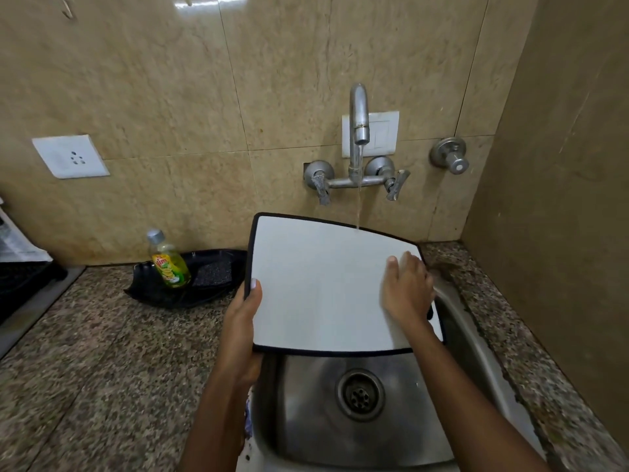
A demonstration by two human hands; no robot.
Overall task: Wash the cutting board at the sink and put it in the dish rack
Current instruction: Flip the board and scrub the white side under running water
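A white cutting board [320, 287] with a black rim is held tilted above the steel sink [476, 352]. Water runs from the wall tap [359, 114] onto the board's far edge. My left hand [243, 321] grips the board's left edge, thumb on top. My right hand [406, 287] lies on the board's right side, fingers wrapped over that edge. No dish rack is recognisable in view.
A green dish-soap bottle [168, 262] stands in a black tray [211, 287] with a dark scrub pad [212, 272], left of the sink on the granite counter [102, 352]. A wall corner closes the right side. A dark appliance [20, 284] sits at far left.
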